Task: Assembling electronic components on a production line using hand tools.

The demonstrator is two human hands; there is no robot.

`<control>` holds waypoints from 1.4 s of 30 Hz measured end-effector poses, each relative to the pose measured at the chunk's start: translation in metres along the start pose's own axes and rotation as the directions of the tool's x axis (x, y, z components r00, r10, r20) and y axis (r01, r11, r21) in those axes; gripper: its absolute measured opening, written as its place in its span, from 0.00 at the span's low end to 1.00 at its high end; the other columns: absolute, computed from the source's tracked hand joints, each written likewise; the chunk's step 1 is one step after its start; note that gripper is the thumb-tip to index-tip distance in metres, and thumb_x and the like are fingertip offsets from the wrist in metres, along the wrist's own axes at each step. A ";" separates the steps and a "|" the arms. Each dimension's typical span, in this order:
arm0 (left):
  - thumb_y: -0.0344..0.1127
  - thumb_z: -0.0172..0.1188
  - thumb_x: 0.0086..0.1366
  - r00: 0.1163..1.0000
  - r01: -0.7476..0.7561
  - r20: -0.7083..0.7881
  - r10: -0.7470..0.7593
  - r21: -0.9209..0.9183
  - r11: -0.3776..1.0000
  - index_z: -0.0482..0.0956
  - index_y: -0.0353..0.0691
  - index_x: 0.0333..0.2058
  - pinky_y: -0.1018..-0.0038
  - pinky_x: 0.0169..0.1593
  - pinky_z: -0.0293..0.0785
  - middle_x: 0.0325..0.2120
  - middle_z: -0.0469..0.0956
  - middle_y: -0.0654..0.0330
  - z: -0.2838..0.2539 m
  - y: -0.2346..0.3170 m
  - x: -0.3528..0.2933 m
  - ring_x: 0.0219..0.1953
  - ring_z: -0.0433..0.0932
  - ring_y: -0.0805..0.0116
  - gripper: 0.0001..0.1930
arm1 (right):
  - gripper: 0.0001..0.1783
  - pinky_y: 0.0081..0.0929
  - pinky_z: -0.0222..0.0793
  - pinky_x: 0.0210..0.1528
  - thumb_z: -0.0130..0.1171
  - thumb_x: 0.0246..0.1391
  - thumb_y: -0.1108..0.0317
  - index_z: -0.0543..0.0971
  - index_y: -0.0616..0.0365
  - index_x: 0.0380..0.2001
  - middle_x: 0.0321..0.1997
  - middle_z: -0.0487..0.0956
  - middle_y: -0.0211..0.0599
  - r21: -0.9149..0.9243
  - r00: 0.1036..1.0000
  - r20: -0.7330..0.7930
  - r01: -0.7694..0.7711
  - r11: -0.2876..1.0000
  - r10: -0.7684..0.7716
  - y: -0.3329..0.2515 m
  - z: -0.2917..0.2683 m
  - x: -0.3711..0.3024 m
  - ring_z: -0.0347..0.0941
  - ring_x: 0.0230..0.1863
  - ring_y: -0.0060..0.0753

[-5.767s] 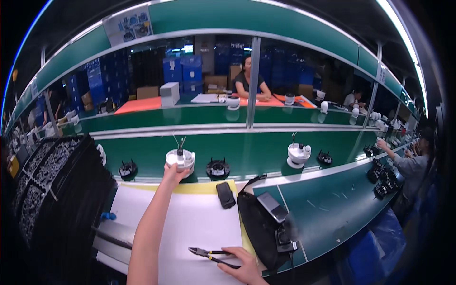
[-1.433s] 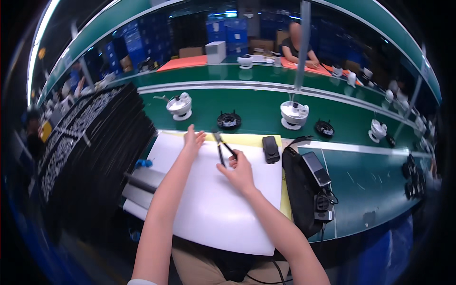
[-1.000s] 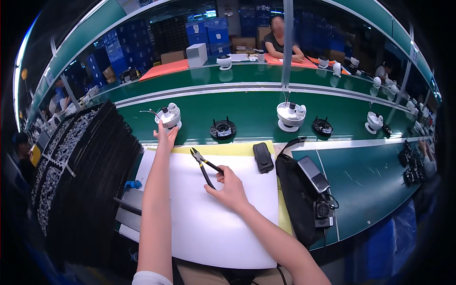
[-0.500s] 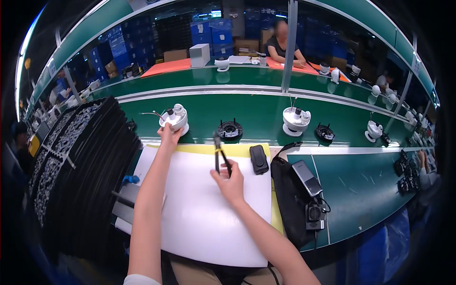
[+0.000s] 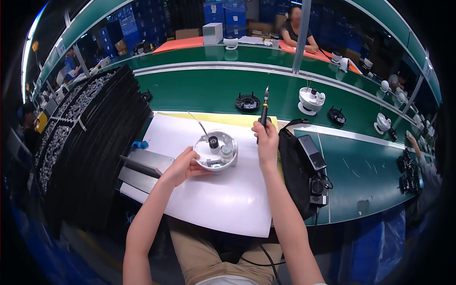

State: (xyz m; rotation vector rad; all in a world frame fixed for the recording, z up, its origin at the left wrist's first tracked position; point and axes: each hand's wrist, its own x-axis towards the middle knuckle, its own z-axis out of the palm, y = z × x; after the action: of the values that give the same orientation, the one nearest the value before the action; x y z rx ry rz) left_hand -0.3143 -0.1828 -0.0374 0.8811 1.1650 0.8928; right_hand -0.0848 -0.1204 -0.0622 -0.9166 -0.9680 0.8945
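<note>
My left hand (image 5: 184,167) is closed on the rim of a round white camera housing (image 5: 232,159), tilted so its inside shows. Inside are a black cylinder (image 5: 213,143) and a pale round part (image 5: 226,151); a thin wire sticks up from it. The housing is over a white sheet (image 5: 228,204). To its right, my right hand (image 5: 267,142) is closed around black-handled pliers (image 5: 264,111) with a yellow band, jaws pointing up and away. The two hands are apart.
A tall stack of black trays (image 5: 95,142) stands left, beside metal channels (image 5: 147,164). At right lie a black bag (image 5: 294,175) and a grey device (image 5: 311,153). Black ring bases (image 5: 248,101) and another white housing (image 5: 311,100) stand on the green surface. A person (image 5: 298,35) sits across.
My left hand has brought the white housing from the green surface toward me over the sheet. The pliers have swung upright in my right hand, which has moved right and away.
</note>
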 end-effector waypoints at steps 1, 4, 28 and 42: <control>0.34 0.42 0.61 1.000 0.002 0.007 -0.002 -0.001 1.000 0.58 0.30 0.49 0.65 0.45 0.77 0.40 0.71 0.41 0.001 0.003 -0.004 0.39 0.78 0.53 0.19 | 0.20 0.14 0.60 0.33 0.59 0.50 0.61 0.73 0.67 0.41 0.31 0.73 0.28 0.019 1.000 0.013 -0.021 1.000 0.021 -0.012 -0.007 -0.003 0.66 0.30 0.16; 0.35 0.45 0.63 0.997 0.020 0.070 -0.042 0.284 0.959 0.62 0.28 0.50 0.69 0.43 0.77 0.37 0.74 0.42 -0.015 0.015 -0.011 0.37 0.79 0.57 0.20 | 0.24 0.15 0.61 0.38 0.61 0.48 0.62 0.72 0.68 0.44 0.34 0.74 0.30 -0.193 0.986 0.127 -0.084 0.978 0.109 -0.046 -0.030 -0.023 0.67 0.35 0.17; 0.30 0.58 0.59 0.917 -0.395 0.041 0.396 0.218 0.893 0.77 0.36 0.34 0.79 0.39 0.72 0.27 0.78 0.60 -0.034 0.026 0.072 0.34 0.76 0.74 0.05 | 0.37 0.25 0.67 0.49 0.69 0.35 0.58 0.70 0.71 0.48 0.40 0.76 0.42 -0.679 0.610 0.674 0.289 0.675 0.417 -0.078 -0.023 0.040 0.73 0.42 0.28; 0.31 0.60 0.58 0.910 -0.382 0.234 0.341 0.160 0.910 0.78 0.36 0.35 0.79 0.41 0.71 0.28 0.79 0.61 -0.016 0.018 0.085 0.32 0.75 0.76 0.07 | 0.32 0.22 0.62 0.53 0.65 0.44 0.70 0.65 0.66 0.52 0.46 0.74 0.37 -0.504 0.425 0.652 -0.376 0.778 0.628 -0.045 -0.037 -0.026 0.68 0.49 0.23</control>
State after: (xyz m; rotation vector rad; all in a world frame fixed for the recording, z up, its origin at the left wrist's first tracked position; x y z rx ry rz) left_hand -0.3186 -0.0962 -0.0548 1.3574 0.9387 0.9674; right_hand -0.0491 -0.1676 -0.0384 -1.0960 -1.6767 1.8484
